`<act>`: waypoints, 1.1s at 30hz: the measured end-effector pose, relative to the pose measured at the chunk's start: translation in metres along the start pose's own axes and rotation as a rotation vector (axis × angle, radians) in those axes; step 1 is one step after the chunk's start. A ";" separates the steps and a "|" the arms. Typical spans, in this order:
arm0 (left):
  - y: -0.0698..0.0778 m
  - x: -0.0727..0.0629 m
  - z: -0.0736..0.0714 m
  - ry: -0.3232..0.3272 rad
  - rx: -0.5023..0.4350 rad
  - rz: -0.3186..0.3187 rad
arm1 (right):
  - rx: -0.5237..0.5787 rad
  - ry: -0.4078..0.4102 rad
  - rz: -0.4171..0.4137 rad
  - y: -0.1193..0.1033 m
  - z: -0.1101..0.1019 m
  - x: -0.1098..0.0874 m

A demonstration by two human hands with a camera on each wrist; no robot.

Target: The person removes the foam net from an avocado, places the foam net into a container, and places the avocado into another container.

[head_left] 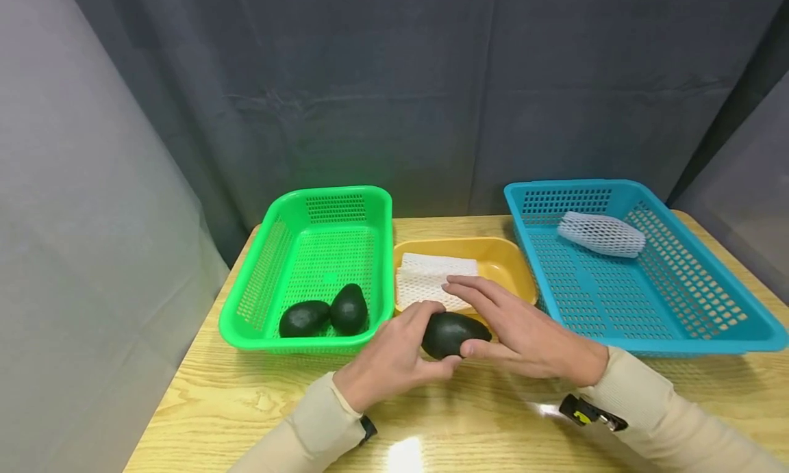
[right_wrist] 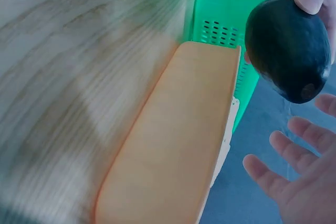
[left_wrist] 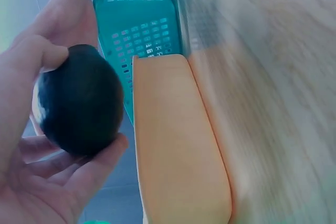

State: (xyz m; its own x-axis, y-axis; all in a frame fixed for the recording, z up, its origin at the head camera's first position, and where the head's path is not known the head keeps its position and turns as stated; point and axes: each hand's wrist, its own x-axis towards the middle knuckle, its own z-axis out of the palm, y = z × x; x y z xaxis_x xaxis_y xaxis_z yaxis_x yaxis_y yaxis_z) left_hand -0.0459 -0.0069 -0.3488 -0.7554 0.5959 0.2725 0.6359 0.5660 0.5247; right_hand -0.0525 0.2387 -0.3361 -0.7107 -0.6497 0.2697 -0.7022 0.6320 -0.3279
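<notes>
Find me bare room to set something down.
Bare: rear of the green plastic basket, behind two dark oval avocados; front of the blue plastic basket, before the white foam-netted item; pale wooden table before the green basket.

Crowded: the yellow plastic tray between the baskets, holding white foam nets, with left hand, right hand and third avocado at its near edge.

Looks like a makeshift lab or studio booth: dark cloth (head_left: 370,117) hangs beyond the left hand (head_left: 391,356) and right hand (head_left: 524,329), pale cloth (head_left: 92,220) to their left, grey cloth (head_left: 742,185) to their right, a wood-grain table (head_left: 481,418) beneath.
</notes>
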 end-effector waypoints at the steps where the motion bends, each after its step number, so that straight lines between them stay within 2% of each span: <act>1: 0.000 -0.001 -0.001 0.012 -0.001 0.003 | 0.003 0.002 -0.002 0.000 -0.001 0.001; 10: -0.004 -0.002 -0.012 0.101 0.024 0.053 | 0.008 0.048 -0.036 0.000 -0.007 0.011; 18: -0.011 -0.004 -0.021 0.197 0.086 0.116 | -0.003 0.069 -0.062 -0.004 -0.012 0.022; 28: -0.020 -0.001 -0.040 0.264 0.196 0.164 | 0.020 0.073 -0.076 -0.006 -0.015 0.039; 33: -0.023 0.000 -0.048 0.267 0.208 0.168 | 0.039 0.079 -0.063 -0.008 -0.014 0.049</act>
State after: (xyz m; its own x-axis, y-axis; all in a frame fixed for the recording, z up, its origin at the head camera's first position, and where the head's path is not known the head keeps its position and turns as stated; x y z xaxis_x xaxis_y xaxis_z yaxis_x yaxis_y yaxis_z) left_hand -0.0686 -0.0472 -0.3223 -0.6353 0.5361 0.5559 0.7521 0.5930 0.2876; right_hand -0.0819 0.2077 -0.3078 -0.6677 -0.6510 0.3611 -0.7442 0.5733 -0.3426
